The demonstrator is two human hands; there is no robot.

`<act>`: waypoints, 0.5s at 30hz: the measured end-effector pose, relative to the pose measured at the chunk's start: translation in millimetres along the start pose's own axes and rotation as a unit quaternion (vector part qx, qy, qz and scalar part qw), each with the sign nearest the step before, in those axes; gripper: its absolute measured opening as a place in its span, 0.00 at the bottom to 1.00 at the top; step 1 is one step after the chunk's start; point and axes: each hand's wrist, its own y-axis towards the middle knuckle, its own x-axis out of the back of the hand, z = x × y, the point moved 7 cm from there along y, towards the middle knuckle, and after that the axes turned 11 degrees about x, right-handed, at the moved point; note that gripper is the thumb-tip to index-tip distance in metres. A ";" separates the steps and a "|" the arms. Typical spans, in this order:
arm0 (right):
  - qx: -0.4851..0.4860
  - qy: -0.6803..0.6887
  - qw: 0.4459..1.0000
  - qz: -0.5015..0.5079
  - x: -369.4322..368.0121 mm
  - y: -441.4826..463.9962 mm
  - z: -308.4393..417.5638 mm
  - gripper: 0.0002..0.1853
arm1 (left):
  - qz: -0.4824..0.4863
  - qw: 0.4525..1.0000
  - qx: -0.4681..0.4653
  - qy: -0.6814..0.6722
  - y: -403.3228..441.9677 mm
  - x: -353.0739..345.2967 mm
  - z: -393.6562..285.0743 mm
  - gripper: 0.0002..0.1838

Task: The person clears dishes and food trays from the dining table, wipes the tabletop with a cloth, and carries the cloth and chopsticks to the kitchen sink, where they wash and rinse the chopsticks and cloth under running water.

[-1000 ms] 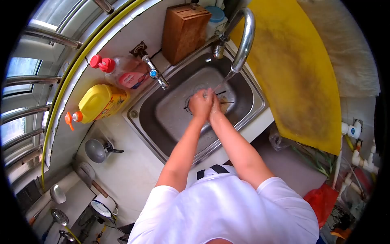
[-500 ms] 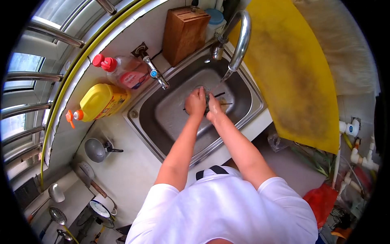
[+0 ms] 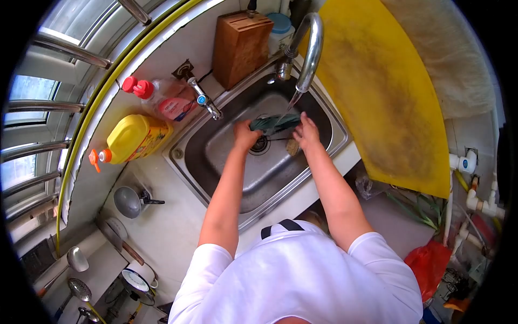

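A dark green cloth (image 3: 276, 122) is stretched between my two hands over the steel sink (image 3: 226, 162). My left hand (image 3: 245, 134) grips its left end with the fingers closed round it. At the right end, my right hand (image 3: 307, 131) pinches the cloth near the fingertips. Water runs from the curved faucet (image 3: 313, 54) onto the cloth. Below it the round drain (image 3: 260, 144) shows, with a small tan piece (image 3: 292, 147) to its right in the basin.
Behind the sink stand a wooden knife block (image 3: 240, 51) and a second tap (image 3: 205, 100). Left are a red-capped bottle (image 3: 171, 102), a yellow bottle (image 3: 132, 137) and a grey ladle (image 3: 128, 201). A yellow board (image 3: 383, 102) leans at the right.
My hands were close together over the drain; they have moved apart, left and right. The dark green cloth, mostly hidden between them before, is now spread out under the water.
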 end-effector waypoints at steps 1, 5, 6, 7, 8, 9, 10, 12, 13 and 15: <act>-0.057 -0.005 0.998 0.016 -5.1 -7.3 -10.6 0.26 | -0.038 0.997 -0.028 -0.068 -6.4 4.4 -12.0 0.20; -0.187 0.098 0.963 0.165 -46.6 -33.4 -36.3 0.28 | -0.067 0.986 -0.125 -0.090 -58.7 4.1 -74.0 0.20; -0.260 0.186 0.931 0.177 -66.4 -51.2 -31.9 0.28 | -0.059 0.983 -0.125 -0.122 -74.5 5.8 -88.7 0.20; -0.262 0.186 0.930 0.176 -65.9 -51.0 -36.7 0.28 | -0.051 0.979 -0.124 -0.154 -88.1 4.3 -99.6 0.19; -0.277 0.202 0.908 0.242 -72.5 -54.6 -42.1 0.28 | -0.076 0.966 -0.153 -0.192 -98.2 2.0 -104.9 0.16; -0.290 0.217 0.881 0.306 -78.0 -58.5 -45.6 0.28 | -0.089 0.960 -0.144 -0.222 -104.6 3.8 -107.4 0.14; -0.239 0.214 0.905 0.280 -79.4 -51.2 -54.2 0.26 | -0.106 0.958 -0.127 -0.234 -100.8 -2.3 -96.7 0.13; -0.195 0.285 0.900 0.267 -85.6 -45.2 -79.6 0.22 | -0.123 0.961 -0.074 -0.238 -81.2 -14.4 -73.9 0.12; -0.202 0.362 0.866 0.280 -92.5 -50.3 -89.1 0.18 | -0.122 0.965 -0.037 -0.228 -65.8 -13.6 -63.8 0.13; -0.164 0.267 0.937 0.154 -98.7 -89.0 -33.9 0.13 | -0.183 0.967 -0.021 -0.176 -48.7 13.2 -66.4 0.15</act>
